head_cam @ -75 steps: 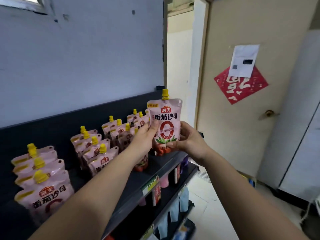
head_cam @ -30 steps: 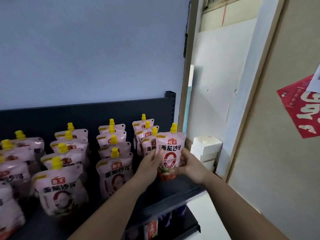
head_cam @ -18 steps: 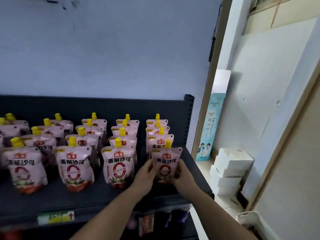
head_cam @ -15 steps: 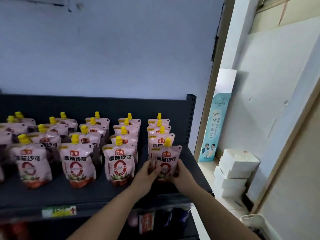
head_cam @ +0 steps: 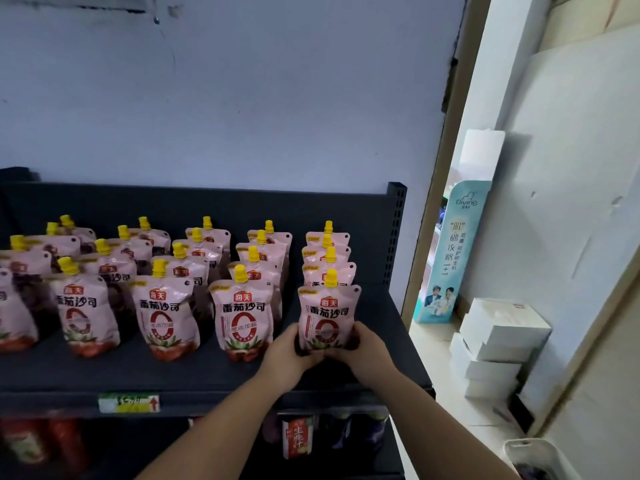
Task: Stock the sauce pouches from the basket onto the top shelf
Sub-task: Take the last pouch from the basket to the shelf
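Head view: left hand (head_cam: 286,352), right hand (head_cam: 364,351) around pouch (head_cam: 327,315)

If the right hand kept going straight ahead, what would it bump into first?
The right hand grips the front pouch, so that comes first. Pushed farther back, it would probably meet the next pouch in that row; the gap between them is hard to judge.
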Available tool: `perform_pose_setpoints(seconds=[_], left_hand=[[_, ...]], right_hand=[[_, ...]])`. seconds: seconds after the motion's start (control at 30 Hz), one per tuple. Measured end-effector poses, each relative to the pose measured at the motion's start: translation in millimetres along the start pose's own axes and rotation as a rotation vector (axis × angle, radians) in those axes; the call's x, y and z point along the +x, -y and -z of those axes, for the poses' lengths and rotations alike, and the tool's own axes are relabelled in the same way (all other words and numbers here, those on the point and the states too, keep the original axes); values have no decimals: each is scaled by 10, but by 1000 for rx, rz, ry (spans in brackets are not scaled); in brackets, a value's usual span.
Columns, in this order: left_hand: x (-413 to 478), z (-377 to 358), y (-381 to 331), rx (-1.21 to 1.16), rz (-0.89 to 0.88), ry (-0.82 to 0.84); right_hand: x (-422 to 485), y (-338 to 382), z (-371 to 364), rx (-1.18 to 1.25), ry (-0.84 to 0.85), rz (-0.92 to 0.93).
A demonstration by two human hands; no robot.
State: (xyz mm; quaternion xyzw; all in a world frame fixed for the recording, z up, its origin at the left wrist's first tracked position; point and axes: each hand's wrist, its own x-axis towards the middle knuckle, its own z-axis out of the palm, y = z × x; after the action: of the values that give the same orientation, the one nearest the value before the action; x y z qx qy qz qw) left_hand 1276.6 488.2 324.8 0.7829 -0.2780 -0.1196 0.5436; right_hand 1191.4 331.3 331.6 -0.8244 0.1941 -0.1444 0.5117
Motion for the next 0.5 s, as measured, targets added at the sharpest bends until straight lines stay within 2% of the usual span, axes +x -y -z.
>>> perform_pose_setpoints(seconds=[0.5], left_hand=[[-31, 26, 1, 40, 16, 34]], right_hand=[[-32, 25, -8, -67, 8, -13]])
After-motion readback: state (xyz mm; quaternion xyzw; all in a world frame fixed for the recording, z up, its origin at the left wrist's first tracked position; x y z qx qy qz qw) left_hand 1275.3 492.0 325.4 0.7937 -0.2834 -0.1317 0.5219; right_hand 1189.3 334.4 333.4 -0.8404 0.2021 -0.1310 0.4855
